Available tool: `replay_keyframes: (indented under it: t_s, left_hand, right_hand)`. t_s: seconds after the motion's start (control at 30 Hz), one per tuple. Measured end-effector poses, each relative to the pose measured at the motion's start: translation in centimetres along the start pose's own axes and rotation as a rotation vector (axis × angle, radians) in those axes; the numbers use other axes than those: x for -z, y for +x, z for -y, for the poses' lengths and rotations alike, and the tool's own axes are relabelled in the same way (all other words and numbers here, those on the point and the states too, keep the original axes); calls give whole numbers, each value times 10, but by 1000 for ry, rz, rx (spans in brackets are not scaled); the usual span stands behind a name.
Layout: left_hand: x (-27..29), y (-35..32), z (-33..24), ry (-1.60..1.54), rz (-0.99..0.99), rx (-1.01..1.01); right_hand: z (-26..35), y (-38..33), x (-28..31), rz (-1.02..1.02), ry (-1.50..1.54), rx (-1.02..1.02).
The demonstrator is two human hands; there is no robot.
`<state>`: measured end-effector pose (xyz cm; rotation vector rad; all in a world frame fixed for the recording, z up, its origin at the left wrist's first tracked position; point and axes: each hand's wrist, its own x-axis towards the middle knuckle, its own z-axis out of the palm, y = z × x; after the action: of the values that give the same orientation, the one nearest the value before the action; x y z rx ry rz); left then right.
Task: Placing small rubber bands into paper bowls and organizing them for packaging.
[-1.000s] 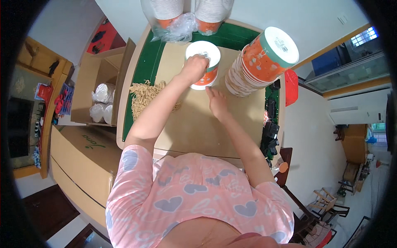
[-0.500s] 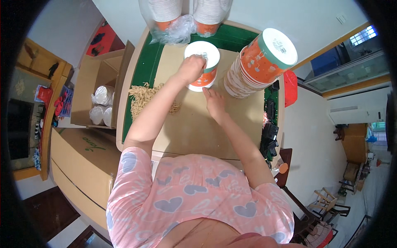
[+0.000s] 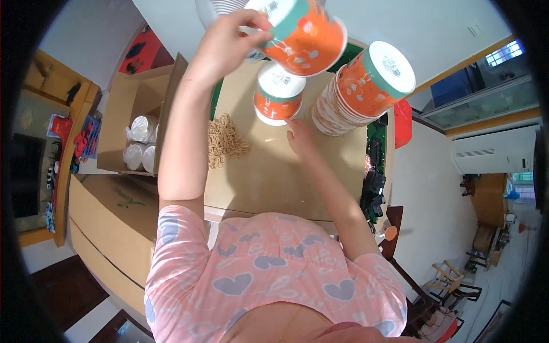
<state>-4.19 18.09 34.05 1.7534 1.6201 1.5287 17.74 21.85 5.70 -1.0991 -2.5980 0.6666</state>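
Note:
My left hand [image 3: 229, 43] grips an orange paper tub [image 3: 303, 46] with a green band and white base, tilted in the air above the table, its open end down to the right. Below it, a like tub [image 3: 278, 94] stands upside down on the tan board [image 3: 269, 183]. At this tub's white rim is my right hand [image 3: 300, 139], fingertips against it and fingers apart. To their right leans a tall stack of upside-down tubs [image 3: 366, 86], its lower part ringed with pale and tan layers. Beside my left forearm lies a pile of tan rubber bands [image 3: 227, 143].
Wrapped stacked tubs [image 3: 229, 6] stand at the back, partly hidden by my left hand. An open carton [image 3: 123, 103] holding plastic-wrapped white rolls sits left of the table, above a larger closed carton [image 3: 108, 228]. Black devices [image 3: 374, 183] line the table's right edge.
My left hand has lifted a tub up and away, uncovering the like tub underneath. My right hand stays by the lower rim, shifted slightly.

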Motion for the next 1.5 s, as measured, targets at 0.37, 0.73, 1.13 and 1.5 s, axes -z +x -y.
replay_keyframes:
  t_s: [0.37, 0.73, 1.13, 1.5]
  left_hand:
    - [-45, -239, 104, -1351, 135, 847]
    - [-112, -318, 150, -782, -102, 1191]
    - [-43, -281, 187, 735, -189, 544]
    - [40, -194, 106, 128, -422, 354]
  right_hand:
    - [17, -100, 94, -33, 1194, -581]
    - [-3, -129, 53, 35, 818, -484]
    - [14, -137, 70, -266, 596, -438]
    - [17, -150, 97, -305, 626, -400]
